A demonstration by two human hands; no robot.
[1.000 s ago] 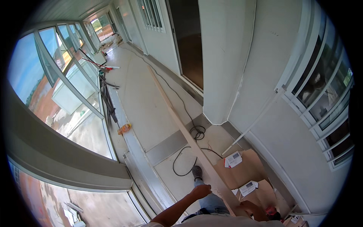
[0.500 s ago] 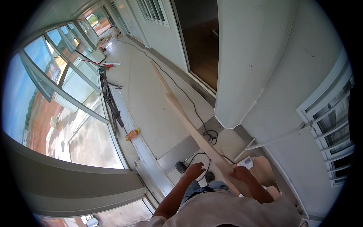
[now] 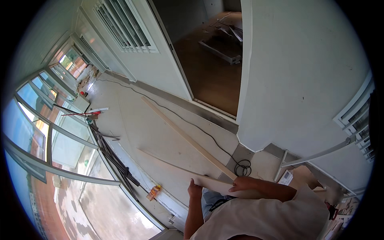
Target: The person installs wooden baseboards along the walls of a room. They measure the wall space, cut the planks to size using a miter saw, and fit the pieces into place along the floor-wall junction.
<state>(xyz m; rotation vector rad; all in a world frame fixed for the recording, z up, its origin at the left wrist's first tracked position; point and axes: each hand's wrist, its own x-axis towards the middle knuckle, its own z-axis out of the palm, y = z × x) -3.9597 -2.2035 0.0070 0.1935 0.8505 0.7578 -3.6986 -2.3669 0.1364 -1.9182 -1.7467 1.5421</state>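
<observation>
A long, pale flat board (image 3: 214, 185) lies across the front of my body, its narrow far end reaching forward and left over the floor. My left hand (image 3: 195, 189) grips its left edge, with the thumb up. My right hand (image 3: 244, 184) is closed on the same board farther right, knuckles up; the fingers under it are hidden. Just beyond, a second long pale board (image 3: 182, 134) rests on the floor, and its near end passes behind my right hand.
A black cable (image 3: 192, 122) runs along the wall to a coil (image 3: 243, 167). Dark strips (image 3: 114, 158) and an orange packet (image 3: 154, 192) lie by the windows. An open doorway (image 3: 208, 76) is ahead. A white pipe frame (image 3: 316, 155) and a cardboard box (image 3: 302, 176) stand right.
The two boards lay together before; one is now raised and swung left, apart from the other. My left hand, free earlier, has taken hold of it. The view has turned right.
</observation>
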